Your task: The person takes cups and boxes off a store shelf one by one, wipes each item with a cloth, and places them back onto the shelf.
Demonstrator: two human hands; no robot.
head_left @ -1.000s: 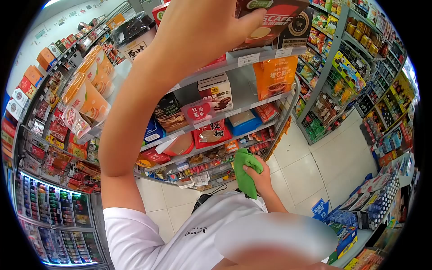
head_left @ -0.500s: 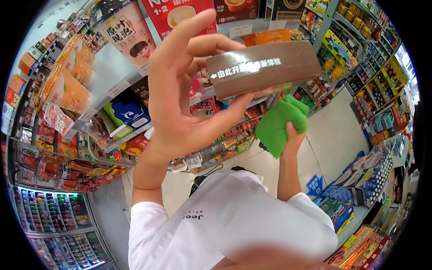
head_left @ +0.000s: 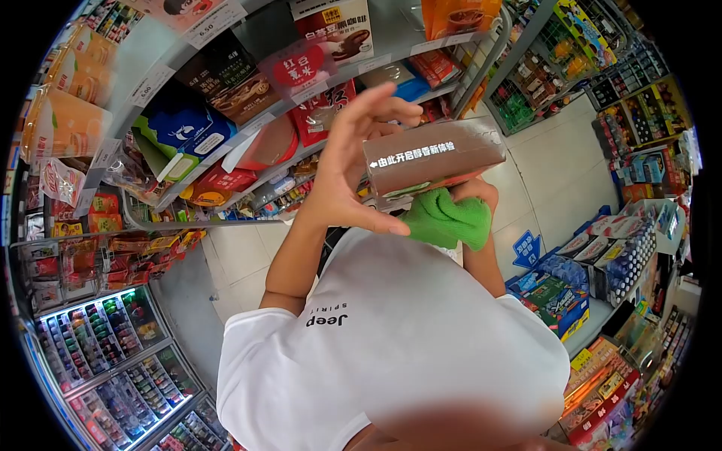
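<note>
Held up in front of my white shirt is a brown cardboard box point(head_left: 436, 155) with white printed characters on its long side. My left hand point(head_left: 353, 169) curves around the box's left end, its fingers reaching the upper edge and its thumb below. A gap shows between that palm and the box. My right hand point(head_left: 480, 193) is closed on a green cloth point(head_left: 451, 218) under the box, with the cloth against its lower side. Part of the right hand's fingers are hidden behind box and cloth.
A curved shelf holds pouches, a blue and green box point(head_left: 184, 131) and a coffee box point(head_left: 338, 34). Orange cups point(head_left: 64, 128) stand at the left. Lit drink coolers point(head_left: 113, 361) are at lower left. Stacked goods point(head_left: 556, 304) line the right, beside the tiled floor.
The box has come lower and nearer my chest. My right hand has brought the green cloth up under the box. My view has shifted, showing more of the lower shelf.
</note>
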